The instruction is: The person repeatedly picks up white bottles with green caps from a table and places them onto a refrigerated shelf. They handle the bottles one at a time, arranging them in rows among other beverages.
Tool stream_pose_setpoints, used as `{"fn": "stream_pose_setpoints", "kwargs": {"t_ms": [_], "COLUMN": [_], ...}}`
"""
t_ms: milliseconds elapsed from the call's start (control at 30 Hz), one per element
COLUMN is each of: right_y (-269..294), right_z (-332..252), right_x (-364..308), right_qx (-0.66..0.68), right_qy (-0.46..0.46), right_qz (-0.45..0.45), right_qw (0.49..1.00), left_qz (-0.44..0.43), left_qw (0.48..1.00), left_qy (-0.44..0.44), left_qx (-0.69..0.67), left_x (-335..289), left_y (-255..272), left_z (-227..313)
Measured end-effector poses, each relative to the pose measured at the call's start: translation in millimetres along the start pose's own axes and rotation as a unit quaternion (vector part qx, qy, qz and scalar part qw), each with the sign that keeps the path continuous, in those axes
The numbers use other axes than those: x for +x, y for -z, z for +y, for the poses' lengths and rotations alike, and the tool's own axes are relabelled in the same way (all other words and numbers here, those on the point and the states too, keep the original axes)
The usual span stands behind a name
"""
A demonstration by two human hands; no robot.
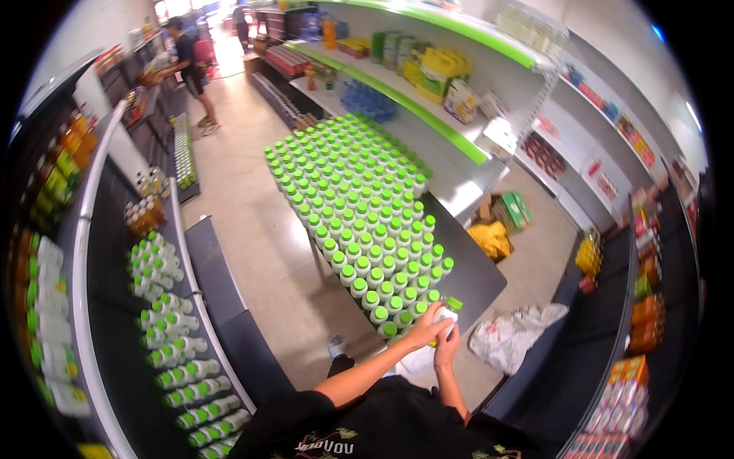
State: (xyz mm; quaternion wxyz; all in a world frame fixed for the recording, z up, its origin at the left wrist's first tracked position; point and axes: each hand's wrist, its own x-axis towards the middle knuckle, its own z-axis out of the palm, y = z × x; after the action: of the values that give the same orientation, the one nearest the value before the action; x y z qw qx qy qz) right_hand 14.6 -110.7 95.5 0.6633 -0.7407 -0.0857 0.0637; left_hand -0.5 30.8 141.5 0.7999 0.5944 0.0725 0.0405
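Both hands are together at the near right end of a dark table (475, 284), around one white bottle (454, 304) with a green cap. My left hand (425, 327) has its fingers wrapped round the bottle's body. From below, my right hand (446, 346) closes on the same bottle, its fingers partly hidden. The bottle is tilted, cap up and to the right. Just left of my hands, dense rows of matching green-capped bottles (359, 214) stand upright over most of the table. A white item (417, 361) shows under my forearms, too covered to name.
Shelves on the left (95, 183) hold more green-capped bottles (187, 371). Behind the table, a white shelf with green edging (397, 80) carries yellow jugs (440, 69). A crumpled plastic bag (516, 336) and a yellow bag (490, 239) lie on the floor. Down the aisle stands a person (191, 69).
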Motion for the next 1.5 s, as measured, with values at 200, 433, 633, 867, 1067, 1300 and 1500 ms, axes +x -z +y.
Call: {"fn": "stream_pose_setpoints", "kwargs": {"t_ms": [200, 433, 633, 867, 1067, 1300, 1500], "right_y": [-35, -52, -76, -170, -265, -323, -361], "right_z": [-45, -54, -91, -128, -161, -181, -178], "right_x": [-8, -48, -68, -100, -166, -246, -274], "right_qx": [0.131, 0.242, 0.286, 0.294, 0.398, 0.312, 0.168], "right_qy": [-0.042, -0.175, -0.262, -0.322, -0.433, -0.483, -0.408], "right_qz": [-0.227, -0.359, -0.467, -0.626, -0.719, -0.774, -0.857], "right_qw": [0.964, 0.884, 0.795, 0.647, 0.371, 0.265, 0.265], "left_qz": [0.092, 0.089, 0.103, 0.097, -0.034, -0.051, 0.069], "left_qw": [0.986, 0.988, 0.993, 0.983, 0.933, 0.786, 0.841], "left_qy": [0.013, -0.003, -0.036, -0.076, -0.241, -0.489, -0.426], "left_qx": [-0.136, -0.129, -0.04, -0.136, -0.266, -0.375, -0.326], "left_x": [-55, -107, -137, -213, -303, -370, -453], "left_y": [34, 61, 86, 164, 216, 205, 211], "left_z": [25, 51, 82, 121, 152, 152, 135]}}
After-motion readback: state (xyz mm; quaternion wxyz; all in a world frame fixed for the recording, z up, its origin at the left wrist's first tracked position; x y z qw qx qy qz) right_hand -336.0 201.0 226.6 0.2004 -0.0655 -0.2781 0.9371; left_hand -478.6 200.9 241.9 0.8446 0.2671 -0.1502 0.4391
